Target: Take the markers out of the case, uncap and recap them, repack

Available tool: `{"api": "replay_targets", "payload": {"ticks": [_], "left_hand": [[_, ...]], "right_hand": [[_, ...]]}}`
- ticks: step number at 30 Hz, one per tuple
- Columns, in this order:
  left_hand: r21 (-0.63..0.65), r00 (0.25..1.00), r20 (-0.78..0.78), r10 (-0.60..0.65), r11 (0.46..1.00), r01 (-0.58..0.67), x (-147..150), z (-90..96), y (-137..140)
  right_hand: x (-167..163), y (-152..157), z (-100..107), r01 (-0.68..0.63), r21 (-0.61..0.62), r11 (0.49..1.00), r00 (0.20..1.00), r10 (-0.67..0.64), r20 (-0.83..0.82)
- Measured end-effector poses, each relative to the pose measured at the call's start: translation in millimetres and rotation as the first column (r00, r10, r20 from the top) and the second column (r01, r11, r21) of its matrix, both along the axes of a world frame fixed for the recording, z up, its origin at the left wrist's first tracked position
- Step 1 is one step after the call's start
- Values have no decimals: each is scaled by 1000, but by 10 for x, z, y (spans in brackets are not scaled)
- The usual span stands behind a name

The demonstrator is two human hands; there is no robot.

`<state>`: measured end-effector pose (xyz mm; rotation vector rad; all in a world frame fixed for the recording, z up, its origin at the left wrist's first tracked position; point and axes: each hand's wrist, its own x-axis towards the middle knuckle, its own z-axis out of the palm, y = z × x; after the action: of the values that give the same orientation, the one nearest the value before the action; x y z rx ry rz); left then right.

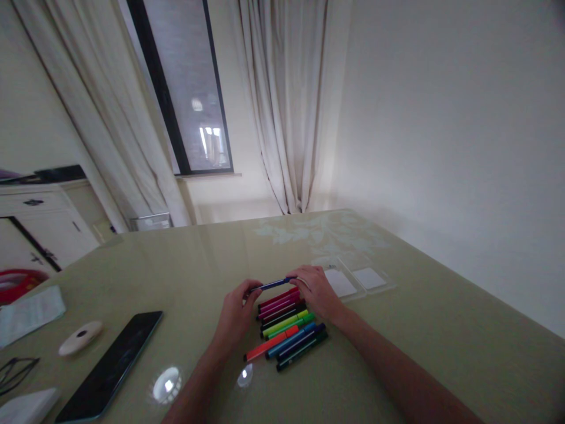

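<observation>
A dark blue marker (274, 284) is held crosswise between my two hands, at the far end of a row of markers. The fingers of my left hand (238, 306) pinch its left end, and my right hand (315, 288) is closed on its right end. Nearer to me, several capped markers lie side by side on the table: pink and red ones (278, 302), dark ones, a yellow-green one (285, 323), a green one, an orange one (270, 344), a blue one and dark navy ones (302, 352). My right hand hides some of their right ends.
Beyond my right hand lies an open clear plastic case (359, 285) with white cards inside. On the left are a black tablet or phone (112, 365), a round beige object (80, 338), a folded cloth (30, 315) and a dark cable (17, 374). A wall borders the table's right side.
</observation>
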<state>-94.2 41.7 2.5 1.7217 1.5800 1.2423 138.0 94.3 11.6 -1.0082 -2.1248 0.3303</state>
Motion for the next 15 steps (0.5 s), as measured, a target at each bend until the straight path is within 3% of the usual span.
{"api": "replay_targets", "payload": {"ticks": [9, 15], "left_hand": [[-16, 997, 73, -4, 1000, 5, -9, 47, -13], [-27, 997, 76, 12, 1000, -10, 1, 49, -26]], "right_hand": [[17, -21, 42, -58, -65, 996, 985, 47, -167], [13, -41, 20, -87, -140, 986, 980, 60, -188]]}}
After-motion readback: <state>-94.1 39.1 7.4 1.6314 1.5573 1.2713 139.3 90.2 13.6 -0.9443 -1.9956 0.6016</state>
